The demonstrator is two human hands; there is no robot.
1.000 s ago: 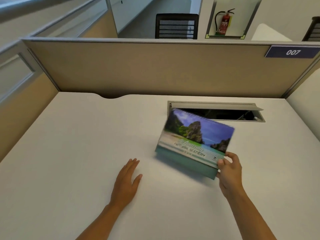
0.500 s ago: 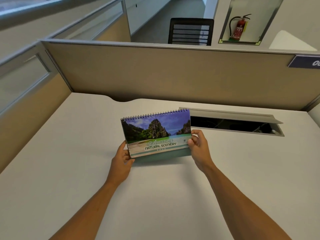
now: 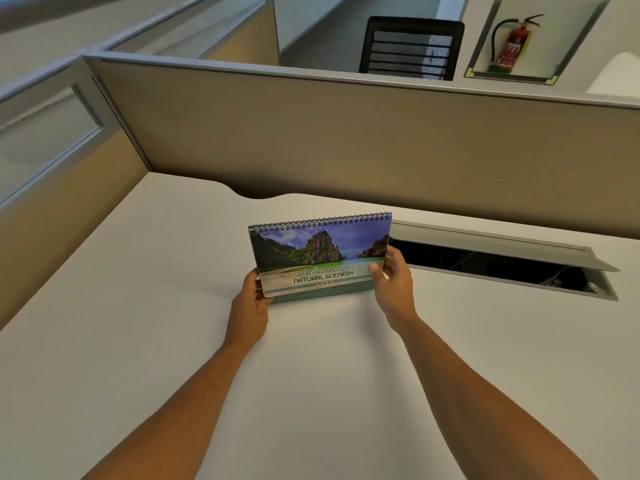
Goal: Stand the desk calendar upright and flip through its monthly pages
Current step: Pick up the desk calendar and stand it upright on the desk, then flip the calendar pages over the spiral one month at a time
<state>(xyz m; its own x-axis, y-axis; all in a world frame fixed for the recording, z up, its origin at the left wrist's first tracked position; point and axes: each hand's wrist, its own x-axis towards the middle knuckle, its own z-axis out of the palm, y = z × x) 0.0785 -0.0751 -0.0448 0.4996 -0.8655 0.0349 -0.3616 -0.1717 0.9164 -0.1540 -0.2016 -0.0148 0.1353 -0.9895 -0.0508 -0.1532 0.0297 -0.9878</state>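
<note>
White laminate fills the lower part of my view: the desk (image 3: pixel 145 341) runs from the bottom edge up to a beige partition (image 3: pixel 311 140) that crosses the upper half of the frame. At the far left a second partition panel with a frosted window (image 3: pixel 41 140) angles away.

Left of centre, my left hand (image 3: pixel 250 306) is closed on the lower left corner of the desk calendar (image 3: pixel 320 254), thumb on the front of the cover, the other fingers hidden behind it. The calendar sits at the centre of the frame, upright on its teal base, with the base down at the desk surface; I cannot tell for certain whether it rests fully on the desk. Its spiral binding (image 3: pixel 320 221) runs along the top edge, slightly higher on the right. The cover faces me, showing cliffs, green water and the words "Amazing Natural Scenery".

Just right of centre, my right hand (image 3: pixel 393 282) grips the calendar's right edge low down, thumb across the cover front and fingers curled around behind.

Right of that hand, an open cable hatch (image 3: pixel 502 265) is cut into the desk, its grey lid tipped up along the far side, dark inside.

Beyond the partition, in the upper right of the frame, stand a black mesh chair (image 3: pixel 410 50) and a red fire extinguisher (image 3: pixel 512 46) in a wall recess.
</note>
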